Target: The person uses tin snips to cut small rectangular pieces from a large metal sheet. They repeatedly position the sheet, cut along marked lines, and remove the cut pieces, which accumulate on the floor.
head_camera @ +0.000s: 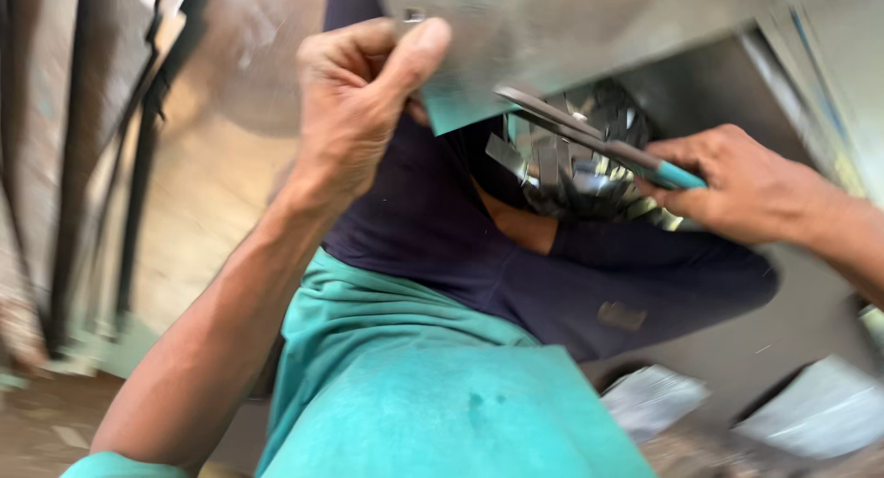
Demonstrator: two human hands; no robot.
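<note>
My left hand grips the lower edge of a grey metal sheet that fills the top of the view. My right hand holds metal shears with teal handles, blades pointing left toward the sheet's edge. Below the blades lies a pile of shiny cut metal strips. My legs in dark trousers and my teal shirt fill the lower middle. The picture is blurred by motion.
Dark metal bars stand at the left by a large rounded metal sheet. Grey floor and flat metal pieces lie at the lower right.
</note>
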